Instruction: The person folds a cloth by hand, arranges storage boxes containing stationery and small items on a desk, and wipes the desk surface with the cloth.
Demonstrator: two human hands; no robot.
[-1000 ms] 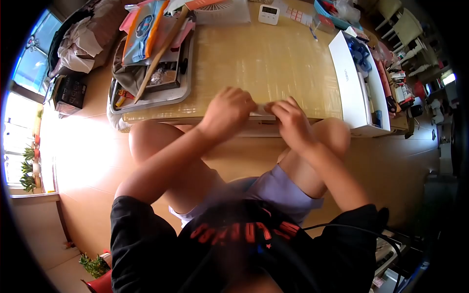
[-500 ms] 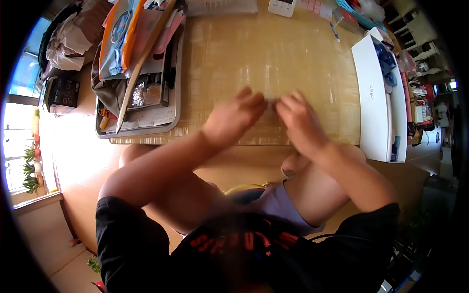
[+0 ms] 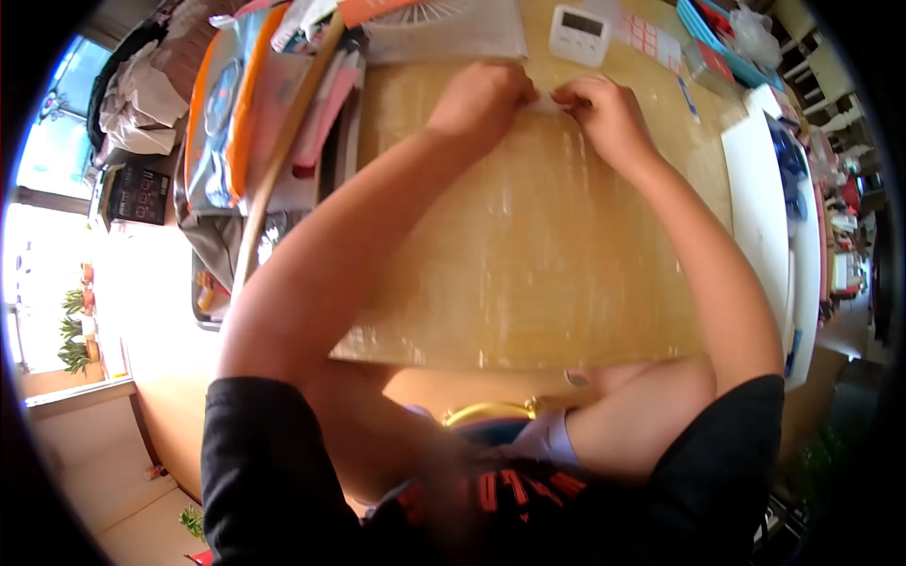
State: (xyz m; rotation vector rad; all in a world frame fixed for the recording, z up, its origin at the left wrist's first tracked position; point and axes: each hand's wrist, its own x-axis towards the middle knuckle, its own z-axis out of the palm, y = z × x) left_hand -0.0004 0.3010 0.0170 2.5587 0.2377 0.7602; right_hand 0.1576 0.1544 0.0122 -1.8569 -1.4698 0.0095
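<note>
Between my two hands, over the far part of the table, is a small whitish piece, too small and blurred to name. My left hand has its fingers closed at the left end of this piece. At its right end, my right hand pinches with thumb and fingers. A white digital timer stands just beyond my right hand. Behind my left hand lies a clear plastic sheet with a fan-like print.
At the left, a tray holds an orange-and-blue packet and a long wooden stick. On the right stands a white box with dark blue things. A blue pen, a small box and a blue basket are at the back right.
Both hands have moved forward over the table, away from its near edge, with the small piece between them. The view has shifted, so more of the near tabletop shows.
</note>
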